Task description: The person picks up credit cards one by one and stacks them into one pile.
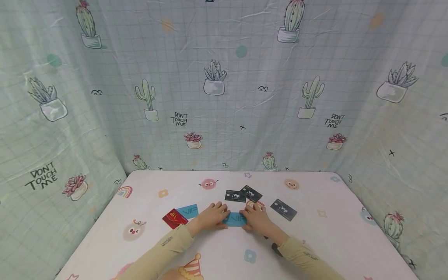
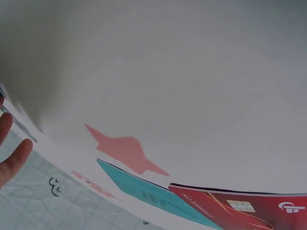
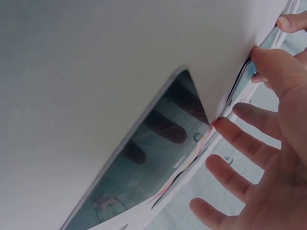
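A blue VIP card (image 1: 235, 219) lies flat between both hands, lettering facing up. My left hand (image 1: 212, 216) pinches its left end, thumb at the near edge and fingers at the far side. At the opposite end my right hand (image 1: 258, 221) grips the card between thumb and fingers. In the right wrist view the thumb (image 3: 276, 67) meets the card's edge, and the other fingers are spread. Only a few fingertips of the left hand (image 2: 12, 160) enter the left wrist view.
Left of the hands, a red VIP card (image 1: 175, 218) overlaps another blue card (image 1: 189, 211). Two black VIP cards (image 1: 235, 195) (image 1: 251, 193) overlap behind. A further black card (image 1: 283, 209) lies to the right. Beneath the right forearm another dark card (image 1: 276, 249) is partly hidden.
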`<state>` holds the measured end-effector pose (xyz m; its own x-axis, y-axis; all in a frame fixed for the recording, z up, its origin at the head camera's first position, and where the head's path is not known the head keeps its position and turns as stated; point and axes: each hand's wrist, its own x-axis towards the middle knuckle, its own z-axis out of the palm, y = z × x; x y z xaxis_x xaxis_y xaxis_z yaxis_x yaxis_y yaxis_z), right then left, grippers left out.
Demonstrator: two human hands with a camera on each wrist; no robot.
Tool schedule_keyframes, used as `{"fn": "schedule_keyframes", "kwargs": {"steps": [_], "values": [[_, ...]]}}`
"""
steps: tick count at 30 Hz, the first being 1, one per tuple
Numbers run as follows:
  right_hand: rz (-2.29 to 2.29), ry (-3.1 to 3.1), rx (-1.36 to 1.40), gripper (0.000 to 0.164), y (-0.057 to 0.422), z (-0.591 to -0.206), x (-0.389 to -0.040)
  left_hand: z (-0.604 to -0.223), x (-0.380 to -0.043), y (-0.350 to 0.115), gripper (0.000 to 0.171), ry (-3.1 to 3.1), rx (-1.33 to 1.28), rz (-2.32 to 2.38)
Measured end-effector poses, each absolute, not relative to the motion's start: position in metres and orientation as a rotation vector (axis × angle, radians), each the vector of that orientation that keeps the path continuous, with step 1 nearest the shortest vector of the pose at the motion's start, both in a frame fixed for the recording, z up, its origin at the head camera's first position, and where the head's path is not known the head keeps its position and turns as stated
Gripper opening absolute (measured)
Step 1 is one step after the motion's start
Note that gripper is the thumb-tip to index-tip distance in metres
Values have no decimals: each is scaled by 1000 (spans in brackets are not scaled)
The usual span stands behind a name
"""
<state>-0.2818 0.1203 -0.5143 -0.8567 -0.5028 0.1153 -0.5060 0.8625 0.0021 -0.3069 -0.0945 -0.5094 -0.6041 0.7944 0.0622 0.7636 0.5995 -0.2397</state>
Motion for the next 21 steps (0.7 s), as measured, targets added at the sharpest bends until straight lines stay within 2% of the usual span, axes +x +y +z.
{"fn": "schedule_keyframes", "kwargs": {"steps": [14,21], "values": [[94,-2905,813,55,128,-512,-283,-515,-310,-97,54,-2612,-1317,266],[186,-2829,823,49,134,-509,-286,-518,-314,-100,55,-2615,-1308,207]]}}
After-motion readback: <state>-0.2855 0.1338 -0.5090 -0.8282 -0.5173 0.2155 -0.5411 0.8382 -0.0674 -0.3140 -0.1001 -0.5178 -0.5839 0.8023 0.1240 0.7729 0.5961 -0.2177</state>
